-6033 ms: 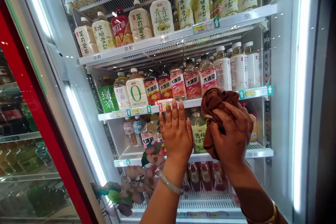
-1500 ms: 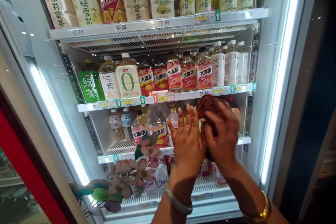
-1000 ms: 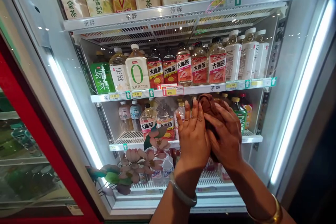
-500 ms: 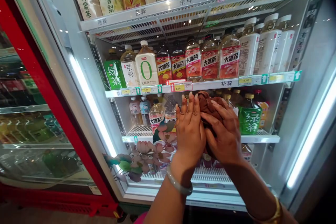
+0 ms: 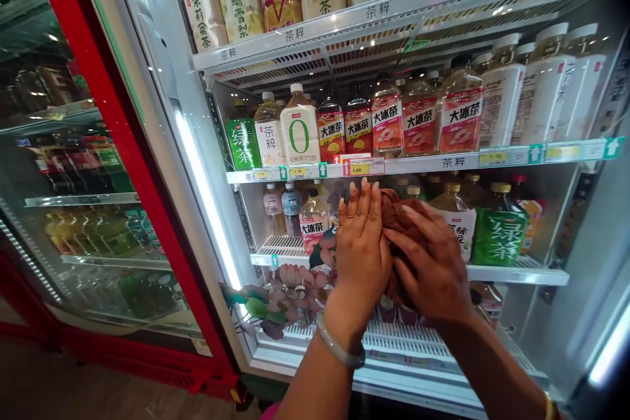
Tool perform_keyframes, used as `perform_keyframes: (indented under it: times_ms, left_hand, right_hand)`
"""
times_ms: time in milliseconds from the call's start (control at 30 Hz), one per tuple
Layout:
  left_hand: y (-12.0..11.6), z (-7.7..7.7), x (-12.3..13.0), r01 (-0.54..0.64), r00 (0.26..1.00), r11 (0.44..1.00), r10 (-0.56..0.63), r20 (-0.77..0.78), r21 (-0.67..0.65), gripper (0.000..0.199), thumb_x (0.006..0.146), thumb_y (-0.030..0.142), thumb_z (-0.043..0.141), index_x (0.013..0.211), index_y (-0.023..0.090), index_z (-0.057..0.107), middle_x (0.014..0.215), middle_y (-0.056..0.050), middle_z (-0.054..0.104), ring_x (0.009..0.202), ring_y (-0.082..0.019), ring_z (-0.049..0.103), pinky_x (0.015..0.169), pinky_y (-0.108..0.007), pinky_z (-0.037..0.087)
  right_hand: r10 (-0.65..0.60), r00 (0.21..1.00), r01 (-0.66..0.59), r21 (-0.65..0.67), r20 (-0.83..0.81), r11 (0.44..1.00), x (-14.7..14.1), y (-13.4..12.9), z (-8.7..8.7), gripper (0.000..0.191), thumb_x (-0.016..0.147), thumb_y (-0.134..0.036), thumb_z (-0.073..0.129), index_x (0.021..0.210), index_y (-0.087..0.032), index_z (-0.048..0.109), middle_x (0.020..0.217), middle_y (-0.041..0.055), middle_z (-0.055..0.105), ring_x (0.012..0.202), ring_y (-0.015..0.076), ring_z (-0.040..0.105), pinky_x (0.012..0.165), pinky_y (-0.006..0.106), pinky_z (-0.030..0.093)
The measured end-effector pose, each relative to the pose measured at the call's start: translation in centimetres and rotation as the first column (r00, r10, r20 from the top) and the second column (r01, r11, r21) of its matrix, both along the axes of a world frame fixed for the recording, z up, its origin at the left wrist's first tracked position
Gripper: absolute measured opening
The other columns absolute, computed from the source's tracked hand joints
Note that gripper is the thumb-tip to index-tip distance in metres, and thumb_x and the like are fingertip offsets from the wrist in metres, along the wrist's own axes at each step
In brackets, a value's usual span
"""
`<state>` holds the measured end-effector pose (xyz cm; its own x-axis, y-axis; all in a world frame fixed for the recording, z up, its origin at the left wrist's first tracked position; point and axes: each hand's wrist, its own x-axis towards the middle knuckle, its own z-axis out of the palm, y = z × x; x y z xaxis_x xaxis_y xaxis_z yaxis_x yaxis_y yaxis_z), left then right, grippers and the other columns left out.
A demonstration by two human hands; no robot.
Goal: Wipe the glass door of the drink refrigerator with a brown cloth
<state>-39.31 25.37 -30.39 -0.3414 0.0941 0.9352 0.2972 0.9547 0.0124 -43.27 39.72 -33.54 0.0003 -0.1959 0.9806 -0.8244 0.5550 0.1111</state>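
My left hand (image 5: pixel 363 249) lies flat with fingers stretched upward against the glass door of a drinks fridge; it wears a pale bangle (image 5: pixel 339 349) at the wrist. Close beside it, my right hand (image 5: pixel 433 262) presses a crumpled brown cloth (image 5: pixel 394 210) to the glass, its fingers bent over the cloth. Part of the cloth is hidden under that hand. Behind the glass, near my fingertips, runs a shelf edge with a yellow price tag (image 5: pixel 363 169). A flower decal (image 5: pixel 295 292) sits on the door left of my left wrist.
Several rows of tea bottles stand inside, among them a white bottle with a green zero (image 5: pixel 299 131) and a green bottle (image 5: pixel 501 226). At the left is a neighbouring fridge with a red frame (image 5: pixel 123 164). A bright light strip (image 5: pixel 207 203) runs down the inner left side.
My view has swung left, so the shelves sit further right in the picture. Both hands and the brown cloth have shifted slightly left relative to the bottles behind the glass.
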Motion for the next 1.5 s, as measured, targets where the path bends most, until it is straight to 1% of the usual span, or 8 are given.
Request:
perform_keyframes:
  times_ms: [200, 433, 567, 767, 933, 1167, 1400, 1500]
  left_hand:
    - [0.7, -0.5, -0.3, -0.069, 0.997, 0.996, 0.070, 0.021, -0.047, 0.077, 0.103, 0.016, 0.043, 0.170, 0.021, 0.006, 0.176, -0.008, 0.019, 0.165, -0.025, 0.009, 0.135, -0.055, 0.015]
    - [1.4, -3.1, -1.3, -0.098, 0.992, 0.991, 0.091, -0.083, -0.087, 0.071, 0.101, 0.013, 0.047, 0.168, 0.014, 0.022, 0.170, -0.013, 0.035, 0.165, -0.022, 0.015, 0.136, -0.049, 0.015]
    - [1.8, -2.9, -1.3, -0.099, 0.994, 0.993, 0.096, -0.058, -0.067, 0.074, 0.100, 0.013, 0.047, 0.169, 0.019, 0.020, 0.172, -0.013, 0.031, 0.164, -0.025, 0.020, 0.135, -0.055, 0.013]
    - [2.6, -1.8, -2.6, -0.170, 0.981, 0.985, 0.167, -0.103, -0.016, 0.075, 0.102, 0.013, 0.043, 0.170, 0.016, 0.012, 0.169, -0.018, 0.034, 0.163, -0.026, 0.022, 0.134, -0.059, 0.016]
    - [2.9, -0.1, -2.1, -0.281, 0.958, 0.953, 0.271, -0.096, -0.113, 0.069, 0.101, 0.015, 0.045, 0.167, 0.011, 0.024, 0.167, -0.020, 0.039, 0.161, -0.029, 0.029, 0.131, -0.059, 0.028]
    - [3.4, 3.9, -2.3, -0.336, 0.942, 0.923, 0.327, -0.078, -0.188, 0.061, 0.104, 0.022, 0.048, 0.163, 0.012, 0.035, 0.167, -0.017, 0.042, 0.160, -0.024, 0.033, 0.131, -0.050, 0.032]
    - [-0.4, 5.2, -0.2, -0.329, 0.944, 0.921, 0.325, -0.054, -0.208, 0.058, 0.106, 0.023, 0.043, 0.162, 0.010, 0.036, 0.166, -0.018, 0.044, 0.159, -0.027, 0.035, 0.131, -0.053, 0.032]
    - [-2.2, 7.7, 0.4, -0.291, 0.957, 0.922, 0.285, -0.061, -0.257, 0.058, 0.108, 0.026, 0.037, 0.165, 0.011, 0.031, 0.170, -0.015, 0.036, 0.161, -0.026, 0.030, 0.133, -0.053, 0.028]
  right_hand:
    - [-0.111, 0.992, 0.123, -0.322, 0.055, 0.939, -0.7, 0.4, 1.4, 0.056, 0.090, -0.014, 0.070, 0.142, -0.032, 0.061, 0.162, 0.0110, 0.047, 0.152, 0.0404, 0.042, 0.125, 0.069, 0.035]
    - [-0.045, 0.999, 0.045, 0.005, -0.028, 0.999, -0.5, 1.7, -0.7, 0.056, 0.091, -0.010, 0.068, 0.143, -0.031, 0.060, 0.155, 0.0094, 0.054, 0.153, 0.0350, 0.043, 0.124, 0.060, 0.043]
    - [-0.081, 0.997, 0.079, -0.116, -0.017, 0.990, -1.8, 4.5, 0.4, 0.052, 0.091, -0.013, 0.070, 0.139, -0.031, 0.062, 0.158, 0.0097, 0.051, 0.152, 0.0354, 0.045, 0.125, 0.065, 0.040]
    - [-0.019, 0.999, 0.017, -0.084, -0.026, 0.996, -1.3, 1.3, 3.6, 0.049, 0.094, -0.013, 0.063, 0.140, -0.029, 0.060, 0.157, 0.0109, 0.052, 0.156, 0.0340, 0.039, 0.123, 0.064, 0.043]
    - [0.003, 0.991, 0.009, 0.085, -0.132, 0.996, -2.2, 4.3, 3.2, 0.045, 0.097, -0.012, 0.059, 0.139, -0.025, 0.062, 0.155, 0.0130, 0.056, 0.158, 0.0328, 0.037, 0.122, 0.061, 0.045]
    - [0.032, 0.996, -0.039, -0.073, -0.084, 0.997, -2.7, 3.4, 9.0, 0.045, 0.093, -0.012, 0.061, 0.136, -0.024, 0.064, 0.155, 0.0134, 0.055, 0.156, 0.0327, 0.039, 0.123, 0.066, 0.042]
    - [0.001, 0.987, 0.022, 0.141, -0.164, 0.990, -1.5, 2.2, 6.5, 0.049, 0.097, -0.011, 0.058, 0.144, -0.022, 0.058, 0.158, 0.0151, 0.052, 0.159, 0.0324, 0.034, 0.124, 0.061, 0.043]
    - [-0.045, 0.992, 0.050, 0.035, -0.115, 0.998, -1.8, 2.8, 8.6, 0.044, 0.097, -0.014, 0.058, 0.139, -0.024, 0.061, 0.160, 0.0145, 0.049, 0.158, 0.0332, 0.034, 0.125, 0.064, 0.040]
